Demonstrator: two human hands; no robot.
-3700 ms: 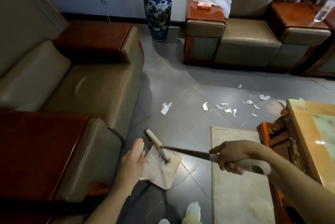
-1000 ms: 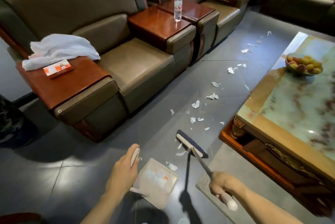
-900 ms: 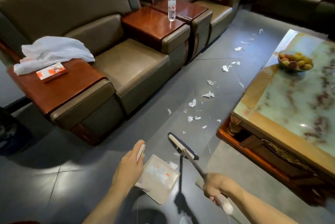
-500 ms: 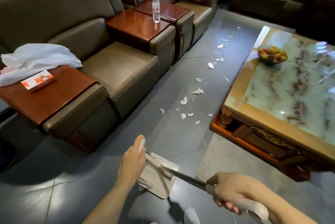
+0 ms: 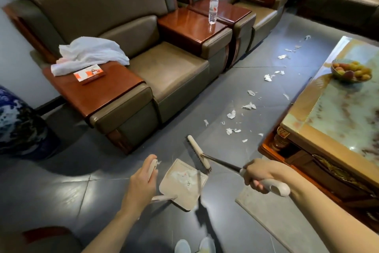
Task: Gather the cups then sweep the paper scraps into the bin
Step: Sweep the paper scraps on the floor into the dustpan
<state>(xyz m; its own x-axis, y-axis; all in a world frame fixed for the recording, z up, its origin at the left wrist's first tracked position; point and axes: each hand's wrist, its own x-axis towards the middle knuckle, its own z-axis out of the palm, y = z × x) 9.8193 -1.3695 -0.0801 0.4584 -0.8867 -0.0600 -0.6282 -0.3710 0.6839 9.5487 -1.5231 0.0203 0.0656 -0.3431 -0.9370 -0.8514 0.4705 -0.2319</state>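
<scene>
Now, left hand (image 5: 141,183) round dustpan handle (image 5: 152,168), right hand (image 5: 258,174) round broom handle (image 5: 275,187).

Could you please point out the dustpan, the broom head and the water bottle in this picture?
dustpan (image 5: 181,194), head view, on the bare floor of its tray.
broom head (image 5: 198,152), head view, on its pale back.
water bottle (image 5: 213,9), head view, on its label.

We log: paper scraps (image 5: 249,106) white, centre; dustpan (image 5: 182,185) cream; broom (image 5: 199,153) cream head, dark bristles; floor (image 5: 61,181) dark grey tile; sofa (image 5: 174,76) olive-brown; table (image 5: 338,113) green veined marble, amber border, right; vase (image 5: 18,121) blue-white pattern, left edge.
</scene>
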